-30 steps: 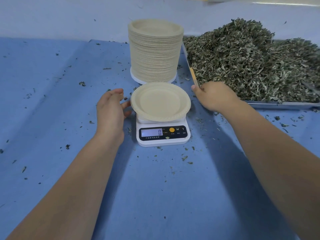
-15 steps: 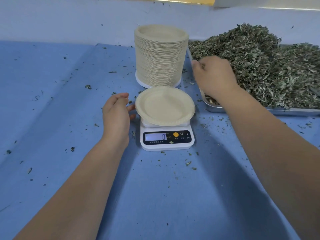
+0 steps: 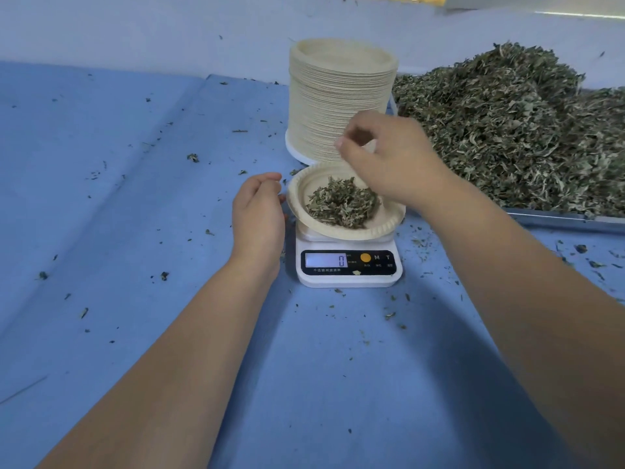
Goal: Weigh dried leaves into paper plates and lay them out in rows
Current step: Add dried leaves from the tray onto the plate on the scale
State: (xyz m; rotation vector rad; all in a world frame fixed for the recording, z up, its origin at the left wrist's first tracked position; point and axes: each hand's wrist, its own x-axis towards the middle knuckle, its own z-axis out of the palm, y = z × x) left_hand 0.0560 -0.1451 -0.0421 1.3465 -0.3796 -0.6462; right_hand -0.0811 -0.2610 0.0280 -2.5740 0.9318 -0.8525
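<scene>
A beige paper plate (image 3: 389, 228) sits on a small white digital scale (image 3: 348, 277) whose display reads 0. A small heap of dried green leaves (image 3: 341, 204) lies in the plate. My right hand (image 3: 389, 164) hovers just above the plate's far right side, its fingers loosely curled with nothing visible in them. My left hand (image 3: 258, 214) rests on the blue table at the plate's left rim, fingers relaxed and curled; I cannot tell whether they touch the rim. A large pile of dried leaves (image 3: 507, 137) fills a metal tray (image 3: 558, 220) on the right.
A tall stack of paper plates (image 3: 338, 96) stands right behind the scale. Blue cloth (image 3: 135, 231) covers the table, with loose leaf crumbs scattered on it. A pale wall runs along the back.
My right hand went from the tray's edge to the leaf pile and then over the plate. The plate was empty before and now holds leaves. My left hand has stayed beside the plate.
</scene>
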